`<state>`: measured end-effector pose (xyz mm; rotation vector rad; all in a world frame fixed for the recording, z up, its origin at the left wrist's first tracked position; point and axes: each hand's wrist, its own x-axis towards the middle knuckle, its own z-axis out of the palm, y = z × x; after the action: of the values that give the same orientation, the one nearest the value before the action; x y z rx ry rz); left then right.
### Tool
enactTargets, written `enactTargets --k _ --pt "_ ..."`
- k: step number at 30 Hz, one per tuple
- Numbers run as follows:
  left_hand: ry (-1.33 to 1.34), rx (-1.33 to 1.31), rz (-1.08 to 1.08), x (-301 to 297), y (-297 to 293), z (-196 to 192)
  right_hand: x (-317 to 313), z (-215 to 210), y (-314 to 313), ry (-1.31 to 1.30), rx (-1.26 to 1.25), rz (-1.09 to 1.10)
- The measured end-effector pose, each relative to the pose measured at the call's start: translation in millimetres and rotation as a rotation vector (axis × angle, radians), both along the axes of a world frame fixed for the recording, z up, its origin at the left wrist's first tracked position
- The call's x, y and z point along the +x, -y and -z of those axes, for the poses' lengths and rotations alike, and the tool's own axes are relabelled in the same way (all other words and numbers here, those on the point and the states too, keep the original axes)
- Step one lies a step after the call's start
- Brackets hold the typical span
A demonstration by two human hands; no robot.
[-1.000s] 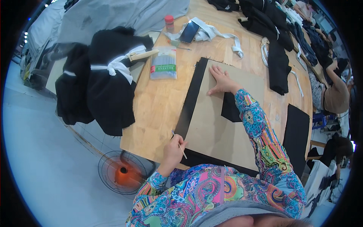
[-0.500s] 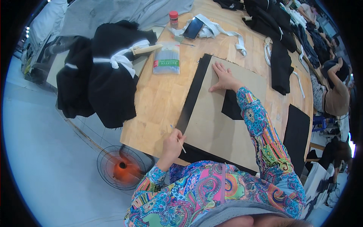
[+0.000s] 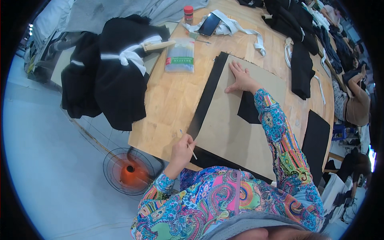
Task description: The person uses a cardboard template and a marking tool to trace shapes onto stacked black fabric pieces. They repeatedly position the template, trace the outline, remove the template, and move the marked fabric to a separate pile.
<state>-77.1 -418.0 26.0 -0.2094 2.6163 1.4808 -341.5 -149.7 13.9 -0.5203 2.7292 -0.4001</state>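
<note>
A beige cardboard pattern piece [image 3: 224, 124] lies on black fabric [image 3: 210, 90], whose edge shows along the pattern's left and near sides. My right hand [image 3: 242, 80] presses flat on the pattern's upper part, fingers spread. In my left hand [image 3: 183, 150] a slim white pen [image 3: 193, 152] is pinched, at the pattern's lower left corner beside the black edge. A dark angular patch [image 3: 249, 110] shows within the pattern, partly covered by my right forearm.
A clear pack of pens [image 3: 180, 56], a red-capped jar [image 3: 188, 14], a phone [image 3: 209, 25] and white fabric strips [image 3: 240, 29] lie farther back. Tied black bundles [image 3: 120, 76] sit at left, above a floor fan [image 3: 129, 171]. More black pieces [image 3: 316, 140] lie at right.
The whole view has shifted slightly. Against the pattern, both hands stay in nearly the same places, the left still gripping the pen.
</note>
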Motion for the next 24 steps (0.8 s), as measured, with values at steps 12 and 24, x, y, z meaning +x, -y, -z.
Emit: enactTargets --k 12,24 --pt "0.053 -0.006 -0.001 -3 -1 -3 1 1 0 -0.006 -0.017 0.0" --pt "0.066 -0.027 0.047 -6 1 0 0 -1 0 0.01 -0.003 0.002"
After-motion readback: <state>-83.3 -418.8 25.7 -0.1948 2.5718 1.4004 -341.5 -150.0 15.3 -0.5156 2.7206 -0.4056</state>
